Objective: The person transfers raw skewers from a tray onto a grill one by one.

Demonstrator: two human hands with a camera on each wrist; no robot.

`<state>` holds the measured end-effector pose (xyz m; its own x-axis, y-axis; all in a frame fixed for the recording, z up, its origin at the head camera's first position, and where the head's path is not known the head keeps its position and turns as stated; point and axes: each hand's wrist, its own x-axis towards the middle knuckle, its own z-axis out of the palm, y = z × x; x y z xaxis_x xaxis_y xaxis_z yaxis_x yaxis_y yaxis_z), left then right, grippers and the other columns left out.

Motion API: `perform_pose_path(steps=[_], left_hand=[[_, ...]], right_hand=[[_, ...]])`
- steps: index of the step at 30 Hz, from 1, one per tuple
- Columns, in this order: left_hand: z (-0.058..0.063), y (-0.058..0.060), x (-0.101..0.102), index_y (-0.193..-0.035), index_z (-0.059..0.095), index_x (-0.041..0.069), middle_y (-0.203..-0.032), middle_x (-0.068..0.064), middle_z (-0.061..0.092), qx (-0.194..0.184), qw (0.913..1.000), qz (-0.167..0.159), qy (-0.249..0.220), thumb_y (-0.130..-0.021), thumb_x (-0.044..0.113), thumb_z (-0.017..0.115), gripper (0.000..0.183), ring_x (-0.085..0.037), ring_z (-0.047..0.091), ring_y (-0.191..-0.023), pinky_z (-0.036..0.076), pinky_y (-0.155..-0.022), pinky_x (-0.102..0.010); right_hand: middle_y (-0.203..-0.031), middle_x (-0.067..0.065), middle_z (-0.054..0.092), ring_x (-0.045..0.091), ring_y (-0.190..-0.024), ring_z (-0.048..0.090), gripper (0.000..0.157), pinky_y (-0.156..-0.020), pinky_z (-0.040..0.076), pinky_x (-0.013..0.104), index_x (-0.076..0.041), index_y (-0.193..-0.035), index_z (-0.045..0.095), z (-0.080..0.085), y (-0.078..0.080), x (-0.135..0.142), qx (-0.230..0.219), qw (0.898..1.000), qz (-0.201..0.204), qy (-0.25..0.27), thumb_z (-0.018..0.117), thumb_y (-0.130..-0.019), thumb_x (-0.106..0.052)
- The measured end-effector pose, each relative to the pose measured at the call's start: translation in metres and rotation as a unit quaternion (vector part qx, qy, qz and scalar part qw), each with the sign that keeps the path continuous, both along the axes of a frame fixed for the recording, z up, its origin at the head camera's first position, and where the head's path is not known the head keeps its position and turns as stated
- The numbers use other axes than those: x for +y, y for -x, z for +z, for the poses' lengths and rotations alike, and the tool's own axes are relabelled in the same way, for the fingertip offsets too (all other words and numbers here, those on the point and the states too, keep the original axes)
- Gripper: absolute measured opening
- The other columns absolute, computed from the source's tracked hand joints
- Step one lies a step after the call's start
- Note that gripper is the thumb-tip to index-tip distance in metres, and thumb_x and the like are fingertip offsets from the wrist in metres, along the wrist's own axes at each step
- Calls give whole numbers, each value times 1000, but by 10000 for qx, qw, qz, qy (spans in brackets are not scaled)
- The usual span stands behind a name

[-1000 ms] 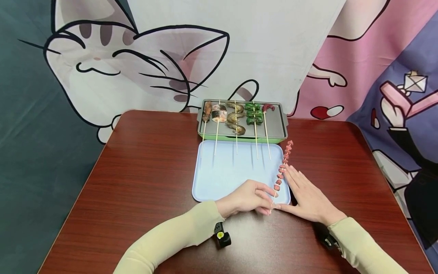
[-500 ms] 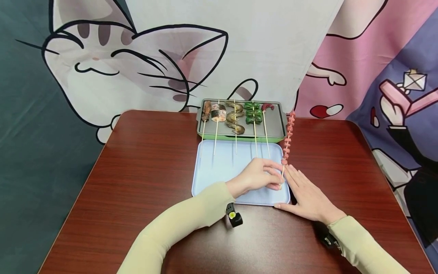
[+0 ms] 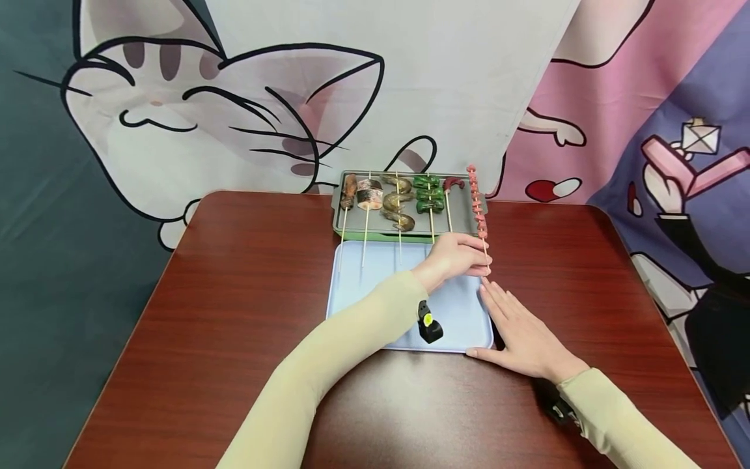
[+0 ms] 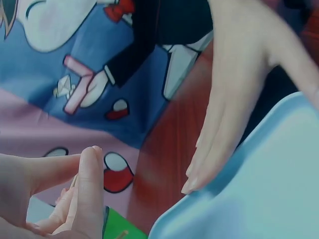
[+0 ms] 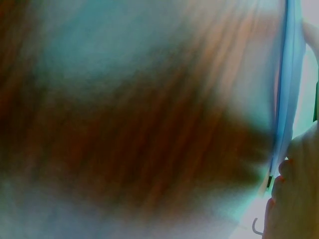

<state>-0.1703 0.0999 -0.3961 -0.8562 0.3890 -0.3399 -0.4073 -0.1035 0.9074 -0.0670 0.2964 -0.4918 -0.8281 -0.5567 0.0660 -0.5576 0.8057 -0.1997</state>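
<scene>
My left hand (image 3: 456, 256) pinches the lower stick of a skewer of small pink meat pieces (image 3: 476, 202). That skewer stands over the right end of the grey grill pan (image 3: 459, 218), its tip near the far rim; contact with the pan cannot be told. In the left wrist view, thumb and fingertips (image 4: 89, 172) meet and mostly hide the stick. My right hand (image 3: 524, 329) lies with fingers extended along the right edge of the light-blue tray (image 3: 457, 335), its thumb at the near corner. The right wrist view is mostly blurred, with the right hand (image 5: 296, 194) at its edge.
Across the pan lie a brown meat skewer (image 3: 348, 191), a fish-like chunk (image 3: 370, 194), a shrimp skewer (image 3: 398, 202), a green pepper skewer (image 3: 430, 193) and a dark red tentacle skewer (image 3: 452, 184). Their sticks point toward the tray. A patterned cloth (image 3: 457, 78) hangs behind the brown table (image 3: 246, 273).
My left hand has carried the pink meat skewer away from me, from the tray's near right corner to the pan's right end. The right hand stays at the tray's edge.
</scene>
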Motion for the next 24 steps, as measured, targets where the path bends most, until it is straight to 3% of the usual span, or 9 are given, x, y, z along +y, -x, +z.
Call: perform_pose_path(steps=[6,16,24], left_hand=[[-5,11,7,-104,74,-4,-82,-11,74,-224,9995,119,199,-89,-9,73,16,-31,75,-85,63,-66,-26],[-5,15,11,-108,73,-7,-81,-13,73,-357,9976,294,514,-88,-12,73,21,-35,74,-88,62,-65,-25],[-2,15,9,-116,69,-9,-87,-16,73,-376,9956,277,809,-88,-12,73,29,-38,73,-91,62,-80,-35]], right_hand=[[-167,18,15,36,-152,17,114,-123,20,51,4,-159,24,0,0,-2,12,10000,-18,-14,65,-85,-73],[-167,19,15,37,-151,18,115,-123,19,50,5,-158,24,1,1,-2,14,10000,-16,15,66,-85,-72],[-167,18,14,37,-151,19,115,-125,16,47,4,-159,23,0,0,-2,-36,10000,-29,-18,65,-85,-74]])
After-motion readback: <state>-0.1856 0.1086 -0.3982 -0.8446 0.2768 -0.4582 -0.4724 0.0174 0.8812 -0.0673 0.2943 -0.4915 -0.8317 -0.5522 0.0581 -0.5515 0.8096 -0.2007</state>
